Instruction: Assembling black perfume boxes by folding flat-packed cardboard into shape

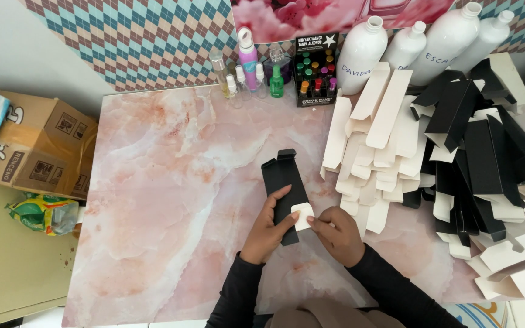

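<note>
A long black carton (283,182) with a white inner flap lies tilted on the pink marble table (177,182). My left hand (267,229) grips its near end from the left, thumb along its face. My right hand (337,234) pinches the white flap (302,215) at the carton's near end. Both sleeves are black.
To the right lie heaps of flat white cartons (372,146) and black cartons (481,164). White bottles (360,54), small spray bottles (247,67) and a rack of little vials (315,73) stand at the back. A cardboard box (37,152) sits at the left.
</note>
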